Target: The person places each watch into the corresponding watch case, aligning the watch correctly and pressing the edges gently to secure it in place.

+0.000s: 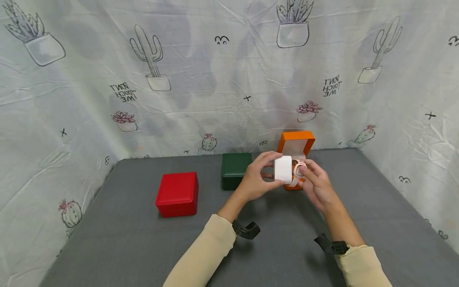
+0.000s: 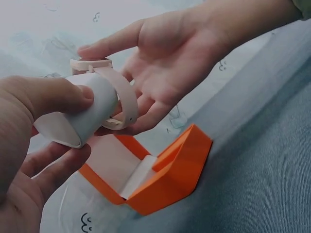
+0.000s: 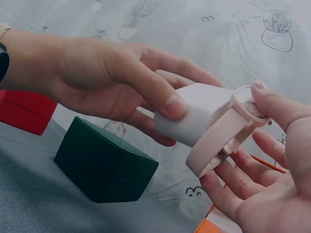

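My left hand [image 1: 259,175] grips a white watch cushion [image 1: 283,170] between thumb and fingers. At the cushion's right end is a pale pink wristwatch [image 3: 221,133], its strap looped and fastened. My right hand [image 1: 317,181] holds the watch, thumb on the case and fingers under the strap. In the left wrist view the strap [image 2: 124,97] overlaps the end of the cushion. Both hands are raised over the table in front of an orange watch box [image 1: 297,137], which stands with its lid up and its pale lining showing.
A closed green box [image 1: 236,165] stands left of the orange one. Farther left is a closed red box [image 1: 178,193]. The grey table [image 1: 143,247] meets a white curtain [image 1: 201,79] printed with cacti at the back and sides.
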A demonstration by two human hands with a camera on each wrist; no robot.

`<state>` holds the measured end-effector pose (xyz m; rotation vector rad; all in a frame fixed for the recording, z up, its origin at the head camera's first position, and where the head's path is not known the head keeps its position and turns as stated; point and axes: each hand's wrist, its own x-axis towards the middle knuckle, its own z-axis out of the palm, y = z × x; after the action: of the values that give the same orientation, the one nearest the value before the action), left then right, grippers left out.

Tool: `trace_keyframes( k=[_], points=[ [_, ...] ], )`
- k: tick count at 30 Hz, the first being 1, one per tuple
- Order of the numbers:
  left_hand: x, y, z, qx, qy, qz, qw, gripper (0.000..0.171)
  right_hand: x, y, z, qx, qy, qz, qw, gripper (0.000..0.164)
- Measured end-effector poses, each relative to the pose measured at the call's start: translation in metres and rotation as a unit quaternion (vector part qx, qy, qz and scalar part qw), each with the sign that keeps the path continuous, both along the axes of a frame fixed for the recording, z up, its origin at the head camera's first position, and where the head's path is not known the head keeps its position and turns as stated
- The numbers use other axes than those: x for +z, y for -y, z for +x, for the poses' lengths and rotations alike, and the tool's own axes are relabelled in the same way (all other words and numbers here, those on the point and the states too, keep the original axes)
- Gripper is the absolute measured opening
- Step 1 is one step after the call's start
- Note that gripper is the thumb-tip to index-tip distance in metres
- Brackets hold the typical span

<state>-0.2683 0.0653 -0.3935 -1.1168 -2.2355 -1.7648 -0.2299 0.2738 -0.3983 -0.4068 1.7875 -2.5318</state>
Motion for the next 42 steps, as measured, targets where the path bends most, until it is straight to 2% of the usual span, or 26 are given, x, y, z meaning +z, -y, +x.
trace_keyframes(
  k=[5,10,16,24,32,37,42],
  points=[
    [-0.0015,0.0009,-0.0009,-0.008,-0.014,-0.023,0.9996,0.065,-0.0001,-0.0001,-0.0003,-0.001,0.009,0.002,1.000,0.030],
    [-0.0015,0.0041,-0.0016,-0.022,-0.016,-0.040,0.9988,0.066,-0.0004,0.0002,-0.0005,0.009,0.005,-0.001,1.000,0.029],
    [-0.0018,0.0082,-0.0037,-0.052,0.007,-0.057,0.9969,0.068,-0.0023,-0.0005,-0.0005,0.035,0.001,-0.028,0.999,0.033],
    [-0.0025,0.0070,-0.0023,-0.029,0.010,-0.080,0.9963,0.067,-0.0040,-0.0011,0.0007,0.050,0.015,0.006,0.999,0.036],
    [-0.0040,0.0070,-0.0001,-0.025,0.005,-0.116,0.9929,0.064,-0.0036,-0.0010,0.0011,0.074,0.068,0.029,0.995,0.034],
    [-0.0062,0.0073,0.0005,-0.017,0.011,-0.102,0.9945,0.063,-0.0021,-0.0012,0.0008,0.087,0.087,0.037,0.992,0.036],
    [-0.0081,0.0051,0.0012,-0.015,0.012,-0.073,0.9971,0.063,-0.0010,-0.0015,0.0006,0.094,0.082,0.034,0.992,0.036]
  ],
)
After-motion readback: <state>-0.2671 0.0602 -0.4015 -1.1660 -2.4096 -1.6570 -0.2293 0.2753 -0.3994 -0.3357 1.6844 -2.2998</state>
